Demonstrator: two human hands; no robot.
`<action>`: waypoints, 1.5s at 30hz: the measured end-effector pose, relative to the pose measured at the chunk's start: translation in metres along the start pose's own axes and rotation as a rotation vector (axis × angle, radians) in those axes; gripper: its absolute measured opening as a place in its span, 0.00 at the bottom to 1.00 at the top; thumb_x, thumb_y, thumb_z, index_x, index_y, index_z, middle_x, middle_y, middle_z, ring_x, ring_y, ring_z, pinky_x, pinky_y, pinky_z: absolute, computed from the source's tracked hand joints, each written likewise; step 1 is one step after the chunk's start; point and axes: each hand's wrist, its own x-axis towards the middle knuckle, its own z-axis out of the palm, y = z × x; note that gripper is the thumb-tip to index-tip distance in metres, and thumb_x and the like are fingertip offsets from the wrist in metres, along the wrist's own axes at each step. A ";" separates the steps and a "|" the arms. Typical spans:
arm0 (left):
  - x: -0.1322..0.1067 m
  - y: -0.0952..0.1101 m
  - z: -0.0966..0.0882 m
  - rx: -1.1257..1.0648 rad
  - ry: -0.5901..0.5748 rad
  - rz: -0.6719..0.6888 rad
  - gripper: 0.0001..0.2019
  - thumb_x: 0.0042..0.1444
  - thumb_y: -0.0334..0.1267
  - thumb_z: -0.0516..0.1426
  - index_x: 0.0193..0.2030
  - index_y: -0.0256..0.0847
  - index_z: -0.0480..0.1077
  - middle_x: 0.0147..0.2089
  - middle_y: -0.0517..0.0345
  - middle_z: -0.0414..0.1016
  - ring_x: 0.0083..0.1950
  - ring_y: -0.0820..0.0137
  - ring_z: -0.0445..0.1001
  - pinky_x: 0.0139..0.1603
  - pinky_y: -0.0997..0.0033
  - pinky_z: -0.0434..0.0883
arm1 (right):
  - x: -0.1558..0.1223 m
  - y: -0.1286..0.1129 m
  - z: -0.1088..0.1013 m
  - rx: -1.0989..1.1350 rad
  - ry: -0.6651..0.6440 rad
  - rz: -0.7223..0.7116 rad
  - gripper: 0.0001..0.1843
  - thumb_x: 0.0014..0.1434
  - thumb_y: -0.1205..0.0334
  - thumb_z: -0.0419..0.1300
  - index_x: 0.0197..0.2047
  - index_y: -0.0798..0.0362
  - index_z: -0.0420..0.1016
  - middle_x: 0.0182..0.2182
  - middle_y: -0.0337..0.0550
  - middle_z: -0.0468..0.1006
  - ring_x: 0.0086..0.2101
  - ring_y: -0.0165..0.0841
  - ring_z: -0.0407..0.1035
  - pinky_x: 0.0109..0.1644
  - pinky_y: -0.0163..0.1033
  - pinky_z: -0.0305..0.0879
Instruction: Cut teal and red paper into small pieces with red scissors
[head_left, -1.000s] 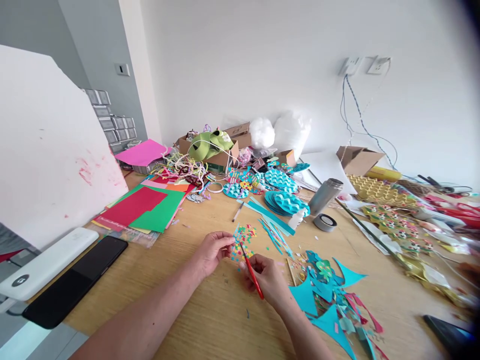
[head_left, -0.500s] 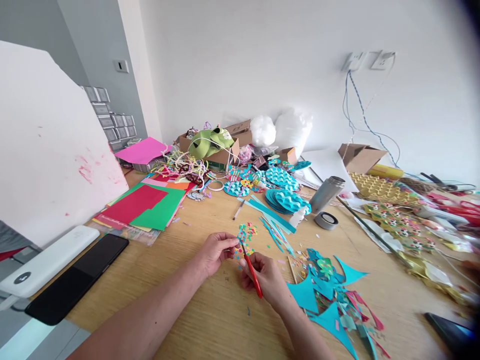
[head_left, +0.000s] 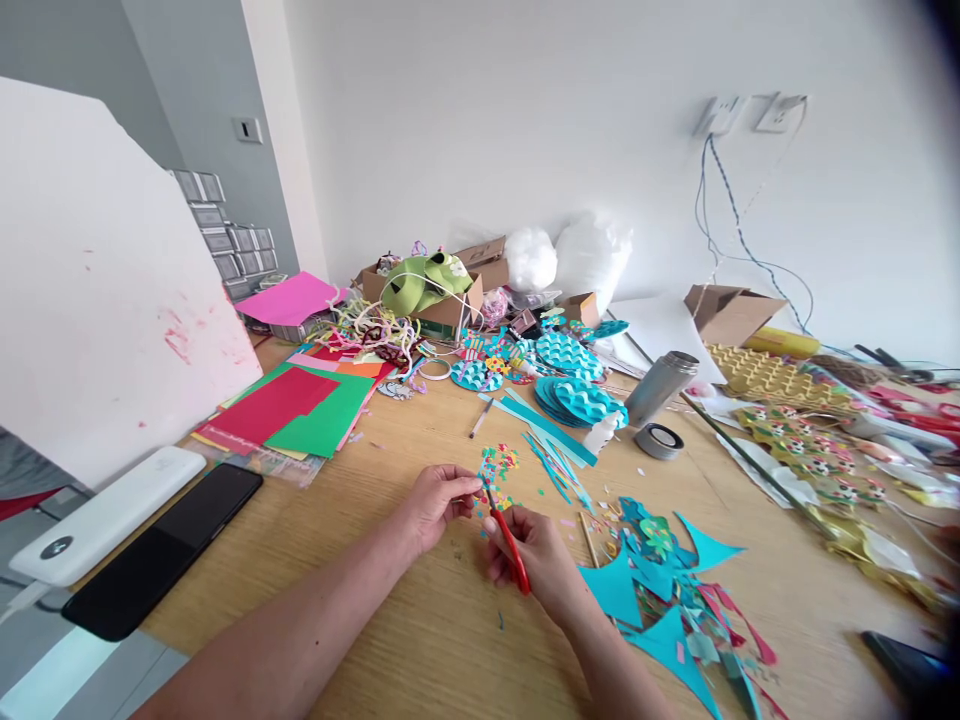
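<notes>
My right hand [head_left: 534, 555] is closed round the red handles of a pair of scissors [head_left: 513, 552], whose dark blades point away from me, toward my left fingertips. My left hand [head_left: 442, 503] pinches a small blue piece of paper [head_left: 485, 482] between thumb and forefinger, right at the blade tips. Its exact shape is too small to make out. Just beyond the fingers lies a cluster of tiny red, yellow and blue paper cut-outs [head_left: 508, 458] on the wooden table [head_left: 390, 610]. Some of them are partly hidden behind the scissors.
Blue paper offcuts [head_left: 615, 583] lie right of my right hand. Farther back are blue strips [head_left: 551, 425], a pen [head_left: 481, 418], a white glue bottle [head_left: 601, 432] and a steel flask [head_left: 663, 388]. Coloured sheets [head_left: 289, 405] and a phone [head_left: 165, 550] lie to the left.
The whole view has shifted slightly, so the scene sits a little farther right. Both hands keep nearly the same place, and the scissor handles look turned a little.
</notes>
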 end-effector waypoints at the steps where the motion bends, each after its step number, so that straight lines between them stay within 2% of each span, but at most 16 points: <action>1: 0.000 0.000 0.000 0.003 0.000 -0.002 0.10 0.35 0.34 0.66 0.24 0.33 0.72 0.23 0.58 0.72 0.22 0.78 0.65 0.24 0.76 0.60 | 0.000 -0.001 0.000 -0.001 -0.006 0.000 0.23 0.44 0.43 0.63 0.24 0.54 0.60 0.14 0.34 0.71 0.15 0.29 0.68 0.16 0.30 0.61; 19: -0.001 0.000 0.000 0.019 -0.037 -0.042 0.08 0.36 0.34 0.64 0.23 0.33 0.70 0.22 0.59 0.72 0.22 0.77 0.66 0.25 0.76 0.62 | -0.003 -0.004 0.000 0.032 -0.051 -0.005 0.22 0.46 0.44 0.62 0.25 0.53 0.59 0.15 0.34 0.71 0.14 0.26 0.66 0.16 0.29 0.60; 35: -0.001 -0.001 -0.001 0.077 -0.042 -0.020 0.08 0.36 0.34 0.64 0.23 0.34 0.70 0.21 0.59 0.71 0.22 0.77 0.66 0.26 0.76 0.62 | -0.005 -0.009 -0.001 -0.031 -0.037 0.016 0.26 0.42 0.37 0.60 0.24 0.52 0.58 0.14 0.34 0.70 0.14 0.28 0.66 0.17 0.31 0.59; 45: -0.002 0.001 0.000 0.085 -0.059 -0.015 0.08 0.37 0.33 0.64 0.22 0.34 0.69 0.21 0.59 0.71 0.22 0.77 0.65 0.26 0.75 0.62 | -0.005 -0.009 -0.002 -0.032 -0.056 -0.007 0.24 0.44 0.40 0.61 0.24 0.53 0.60 0.14 0.33 0.70 0.15 0.28 0.66 0.18 0.31 0.61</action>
